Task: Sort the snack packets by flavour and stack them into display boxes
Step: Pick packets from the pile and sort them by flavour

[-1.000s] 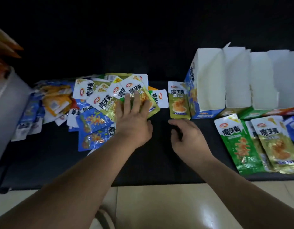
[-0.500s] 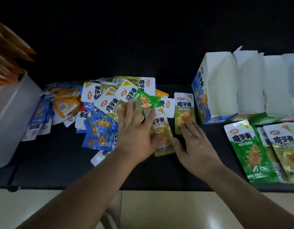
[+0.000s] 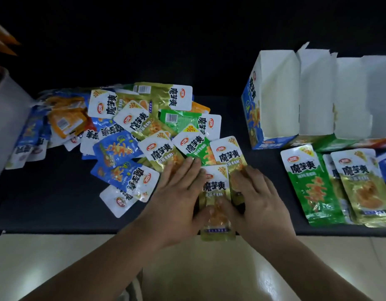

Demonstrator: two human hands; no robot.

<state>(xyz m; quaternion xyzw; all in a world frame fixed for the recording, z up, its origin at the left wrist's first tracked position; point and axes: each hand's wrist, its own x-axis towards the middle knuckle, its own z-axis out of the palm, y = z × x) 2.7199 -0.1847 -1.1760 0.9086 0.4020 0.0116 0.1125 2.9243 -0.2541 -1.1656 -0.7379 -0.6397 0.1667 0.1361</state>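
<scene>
Desk (image 3: 57, 203): dark top carrying every packet and box.
Mixed heap (image 3: 131, 131): unsorted flavours overlapping, left of centre.
Olive packet (image 3: 215, 192): at the near edge between both hands, apparently being paired with a second olive packet (image 3: 231, 157).
Left hand (image 3: 176, 203): fingers (image 3: 185, 168) straight, close together, pressing flat.
Right hand (image 3: 259, 205): fingers spread flat, thumb on the olive packet.
Display boxes (image 3: 278, 101): open, far right, awaiting stacks.

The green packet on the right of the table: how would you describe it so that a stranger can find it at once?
Find the row of white display boxes at the back right of the dark table. Of the packets lying in front of them, the green packet is the leftmost. It alone there is bright green; the olive-gold packet lies to its right.
</scene>
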